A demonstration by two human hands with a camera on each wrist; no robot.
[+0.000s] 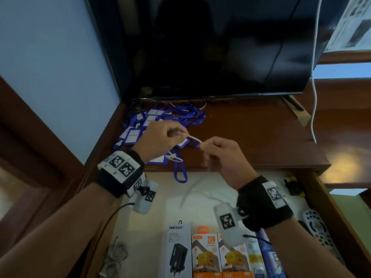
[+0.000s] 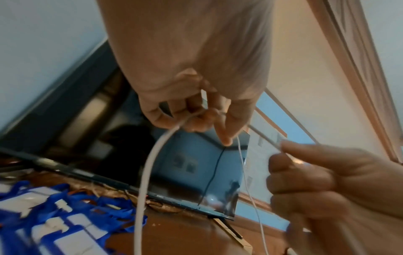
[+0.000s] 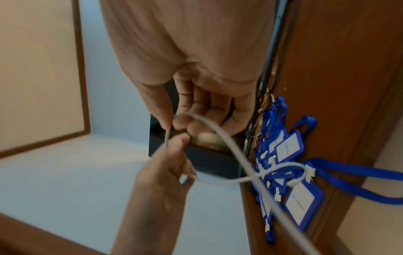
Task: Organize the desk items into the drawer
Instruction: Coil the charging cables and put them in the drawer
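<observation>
A thin white cable (image 1: 193, 138) is stretched between my two hands above the desk's front edge. My left hand (image 1: 175, 133) pinches one part of it; my right hand (image 1: 206, 147) pinches another, fingers curled. The left wrist view shows the left fingertips (image 2: 196, 119) on the cable (image 2: 145, 172), which hangs down in a curve. The right wrist view shows the right fingertips (image 3: 181, 122) holding the cable (image 3: 231, 150), which loops toward the left hand (image 3: 167, 165). Blurred slack hangs over the open drawer (image 1: 321, 189). A pile of blue lanyards with badge holders (image 1: 154, 123) lies on the desk.
A dark television (image 1: 210, 47) stands at the back of the wooden desk (image 1: 251, 137). Another white cable (image 1: 313, 97) hangs at the right. The drawer holds charger boxes (image 1: 204, 255), a remote (image 1: 317, 227), a dark small item (image 1: 293, 185) and coiled grey cables (image 1: 116, 255).
</observation>
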